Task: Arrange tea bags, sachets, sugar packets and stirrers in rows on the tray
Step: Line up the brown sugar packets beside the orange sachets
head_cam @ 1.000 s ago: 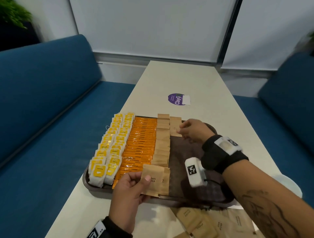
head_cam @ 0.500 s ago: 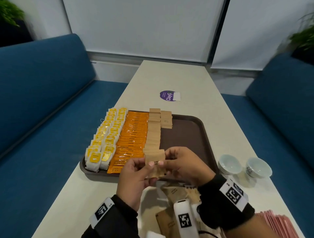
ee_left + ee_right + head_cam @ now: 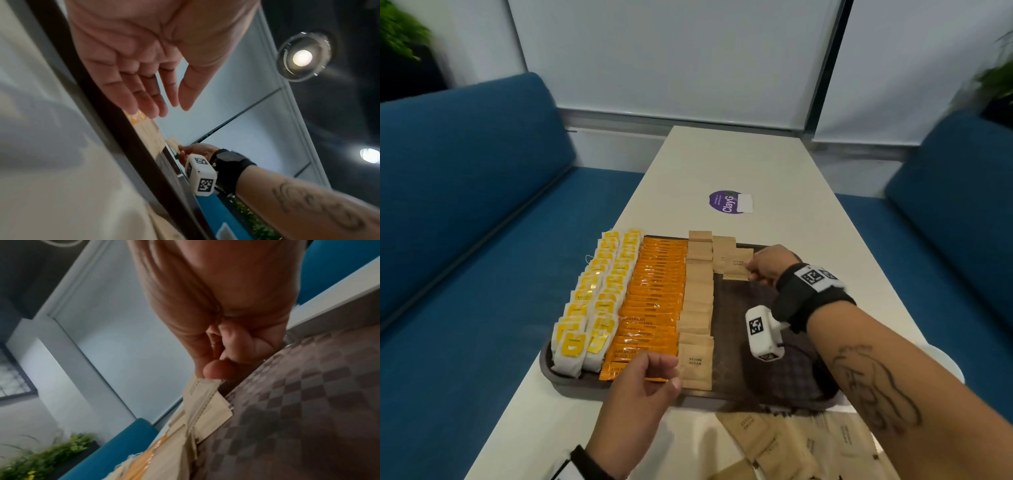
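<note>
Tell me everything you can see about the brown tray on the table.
The tray is dark brown, looks like plastic, with rounded corners, a low raised rim and a faint checkered floor. It lies flat on the pale table. Rows fill its left part: yellow tea bags, orange coffee sachets, tan sugar packets. Its right part is bare. The right hand sets a sugar packet at the far end; the left hand hovers over the near rim.

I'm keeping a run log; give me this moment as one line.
right hand: pinches brown sugar packet, second row | left hand: holds nothing, near tray front | loose packets: on table
</note>
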Motion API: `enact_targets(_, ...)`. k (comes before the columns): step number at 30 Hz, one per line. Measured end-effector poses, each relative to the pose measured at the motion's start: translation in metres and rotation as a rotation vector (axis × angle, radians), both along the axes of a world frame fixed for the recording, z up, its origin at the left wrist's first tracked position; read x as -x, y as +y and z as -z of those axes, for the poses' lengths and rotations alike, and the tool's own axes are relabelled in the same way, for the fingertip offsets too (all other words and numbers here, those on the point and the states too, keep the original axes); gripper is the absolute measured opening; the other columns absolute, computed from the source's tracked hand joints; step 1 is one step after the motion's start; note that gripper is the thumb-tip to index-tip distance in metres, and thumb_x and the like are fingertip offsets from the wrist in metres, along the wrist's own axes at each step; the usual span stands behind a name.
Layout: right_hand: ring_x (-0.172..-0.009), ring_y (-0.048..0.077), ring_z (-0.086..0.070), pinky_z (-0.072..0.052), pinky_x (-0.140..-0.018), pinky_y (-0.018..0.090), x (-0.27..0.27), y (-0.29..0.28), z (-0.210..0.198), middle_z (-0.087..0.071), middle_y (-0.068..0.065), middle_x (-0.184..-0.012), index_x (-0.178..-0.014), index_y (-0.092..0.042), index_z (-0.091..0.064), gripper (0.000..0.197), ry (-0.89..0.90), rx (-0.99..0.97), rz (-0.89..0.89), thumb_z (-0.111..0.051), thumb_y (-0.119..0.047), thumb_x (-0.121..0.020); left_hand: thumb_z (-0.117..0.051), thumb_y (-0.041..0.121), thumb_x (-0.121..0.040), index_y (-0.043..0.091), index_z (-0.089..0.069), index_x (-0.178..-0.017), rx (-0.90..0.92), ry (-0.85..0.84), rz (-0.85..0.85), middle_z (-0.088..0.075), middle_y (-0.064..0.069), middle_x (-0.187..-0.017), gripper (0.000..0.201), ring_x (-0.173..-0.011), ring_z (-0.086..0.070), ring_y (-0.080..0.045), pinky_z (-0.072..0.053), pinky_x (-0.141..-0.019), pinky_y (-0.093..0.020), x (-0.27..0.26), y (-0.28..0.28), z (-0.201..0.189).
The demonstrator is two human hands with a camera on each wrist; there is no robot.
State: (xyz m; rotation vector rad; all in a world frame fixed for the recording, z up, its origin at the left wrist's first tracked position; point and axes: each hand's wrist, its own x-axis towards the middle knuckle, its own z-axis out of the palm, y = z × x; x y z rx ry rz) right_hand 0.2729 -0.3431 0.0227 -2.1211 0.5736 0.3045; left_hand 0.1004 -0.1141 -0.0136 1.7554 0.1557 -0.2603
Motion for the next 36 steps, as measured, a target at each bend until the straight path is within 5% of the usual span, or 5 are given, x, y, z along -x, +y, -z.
enact_targets(6, -0.051, 0.012, -0.042, -0.036, -0.048, 0.019, -0.028, 0.004, 0.014, -0.053, 0.003, -0.064, -0.07, -0.014, -0.052, 0.024, 0.134, 0.02, 0.002, -0.054, -0.015, -0.095, -0.067, 0.017, -0.083, 0.038, -0.059, -0.091, -0.339, -0.032, 0.13, -0.061, 0.011, -0.097, 0.023, -0.071, -0.058, -0.006, -0.049, -0.071, -0.022, -0.008, 0.018, 0.008)
enact_targets(19, -0.058, 0.012, -0.056, -0.045, -0.043, 0.017, -0.03, -0.001, 0.017, -0.061, 0.002, -0.074, -0.105, -0.011, -0.065, 0.017, 0.064, -0.039, -0.037, -0.064, -0.016, -0.088, -0.069, 0.018, -0.082, 0.037, -0.059, -0.091, -0.359, -0.048, 0.157, -0.057, 0.008, -0.094, 0.023, -0.07, -0.056, -0.004, -0.043, -0.066, -0.017, -0.008, 0.012, 0.008)
enact_targets(21, -0.053, 0.011, -0.05, -0.039, -0.047, 0.02, -0.019, -0.001, 0.001, -0.058, 0.003, -0.069, -0.091, -0.013, -0.063, 0.007, 0.017, -0.048, -0.015, -0.062, -0.019, -0.091, -0.069, 0.018, -0.082, 0.037, -0.059, -0.093, -0.344, -0.065, 0.182, -0.058, 0.01, -0.098, 0.024, -0.074, -0.058, -0.005, -0.044, -0.068, -0.017, -0.004, 0.008, 0.004)
enact_targets(29, -0.057, 0.005, -0.056, -0.037, -0.046, 0.016, 0.13, -0.023, -0.069, -0.062, -0.002, -0.076, -0.091, -0.015, -0.06, 0.016, -0.345, -0.038, -0.172, -0.067, -0.028, -0.086, -0.07, 0.029, -0.081, 0.035, -0.055, -0.094, -0.421, -0.12, 0.383, -0.057, 0.016, -0.106, 0.021, -0.083, -0.061, -0.007, -0.051, -0.079, -0.027, 0.022, -0.015, -0.016)
enact_targets(36, -0.075, 0.004, -0.053, -0.043, -0.062, 0.014, 0.254, -0.051, -0.018, -0.058, -0.005, -0.093, -0.093, -0.023, -0.059, 0.034, -0.114, 0.116, -0.105, -0.083, -0.019, -0.069, -0.075, 0.043, -0.072, 0.032, -0.047, -0.122, -0.804, -0.049, 0.6, -0.05, 0.014, -0.113, 0.058, -0.096, -0.055, -0.006, -0.045, -0.081, -0.018, 0.048, -0.026, -0.015)
